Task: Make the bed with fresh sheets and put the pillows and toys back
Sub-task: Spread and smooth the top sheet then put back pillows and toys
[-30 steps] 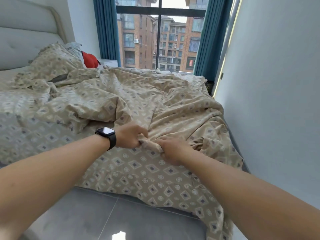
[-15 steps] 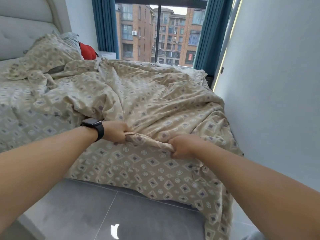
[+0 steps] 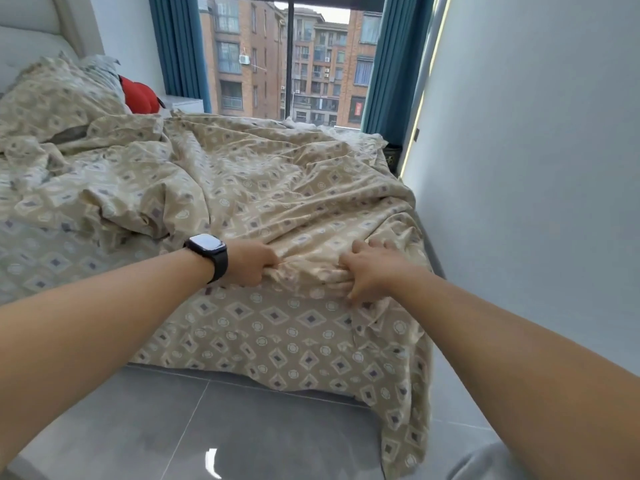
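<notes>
The bed is taking up the left and middle of the view, its foot edge facing you, with the wall running close along its right side. The sheet, beige with a diamond print, is lying rumpled over the whole mattress and is hanging down past the foot edge to the floor at the right corner. The window is standing beyond the far side, flanked by 2 blue curtains. The pillow, in the same print, is lying at the head end against the headboard, and the toy, red, is sitting just behind it, partly hidden.

You are reaching both arms to the foot edge. Your left hand is clenching a fold of the sheet, fingers curled into the cloth. Your right hand is lying on the bunched cloth beside it, fingers spread and bent into the folds, clutching the sheet. The 2 hands are near each other, apart. The watch is sitting on your left wrist.
</notes>
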Demonstrator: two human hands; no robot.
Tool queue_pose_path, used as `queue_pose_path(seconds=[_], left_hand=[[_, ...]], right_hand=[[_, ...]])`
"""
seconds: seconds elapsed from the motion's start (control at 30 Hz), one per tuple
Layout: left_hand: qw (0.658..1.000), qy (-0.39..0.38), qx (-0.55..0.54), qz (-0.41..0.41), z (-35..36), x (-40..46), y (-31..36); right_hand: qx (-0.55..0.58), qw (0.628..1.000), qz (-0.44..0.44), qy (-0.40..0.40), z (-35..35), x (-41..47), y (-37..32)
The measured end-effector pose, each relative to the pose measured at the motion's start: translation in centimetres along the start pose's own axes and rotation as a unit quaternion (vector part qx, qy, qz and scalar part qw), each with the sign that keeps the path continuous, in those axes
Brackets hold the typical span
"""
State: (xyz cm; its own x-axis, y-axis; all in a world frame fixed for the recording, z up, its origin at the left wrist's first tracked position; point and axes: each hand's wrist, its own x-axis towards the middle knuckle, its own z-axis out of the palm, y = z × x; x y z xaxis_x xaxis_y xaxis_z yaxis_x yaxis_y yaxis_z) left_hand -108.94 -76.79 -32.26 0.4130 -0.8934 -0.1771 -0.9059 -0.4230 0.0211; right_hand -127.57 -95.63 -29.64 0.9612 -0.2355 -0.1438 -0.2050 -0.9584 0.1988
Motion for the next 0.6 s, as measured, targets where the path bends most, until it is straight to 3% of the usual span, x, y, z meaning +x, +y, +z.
queue_pose_path(seconds=[0.07,0.13,0.23,0.3,0.37,0.4,0.5,0.6], left_hand=[[0.993,-0.064,0.097,-0.018,0.5,-0.3,0.6],[0.983,-0.122,0.132,-0.026,1.6,-0.5,1.6],[0.97,-0.221,0.095,-0.039,3.5,0.1,2.6],[0.967,-0.247,0.022,-0.053,3.8,0.4,2.2],[0.97,-0.235,-0.038,-0.049,3.3,0.3,1.2],[0.974,-0.214,-0.062,-0.037,3.1,0.1,0.9],[0.988,-0.093,-0.127,0.008,2.0,-0.5,1.2],[0.989,0.04,-0.131,0.047,1.1,-0.2,3.1]], right_hand=[[-0.005,0.996,0.027,-0.09,1.2,-0.3,0.8],[0.015,0.992,-0.006,-0.124,2.5,-0.3,0.2],[-0.015,0.959,-0.068,-0.276,3.3,-0.3,-1.8],[-0.042,0.945,-0.08,-0.316,3.4,-0.3,-2.4],[0.043,0.958,-0.075,-0.273,3.2,-0.1,-1.9],[0.103,0.969,-0.069,-0.213,3.1,-0.1,-1.6],[0.198,0.98,-0.035,0.009,2.6,0.6,-1.0],[0.246,0.963,0.009,0.111,1.0,0.6,-0.1]])
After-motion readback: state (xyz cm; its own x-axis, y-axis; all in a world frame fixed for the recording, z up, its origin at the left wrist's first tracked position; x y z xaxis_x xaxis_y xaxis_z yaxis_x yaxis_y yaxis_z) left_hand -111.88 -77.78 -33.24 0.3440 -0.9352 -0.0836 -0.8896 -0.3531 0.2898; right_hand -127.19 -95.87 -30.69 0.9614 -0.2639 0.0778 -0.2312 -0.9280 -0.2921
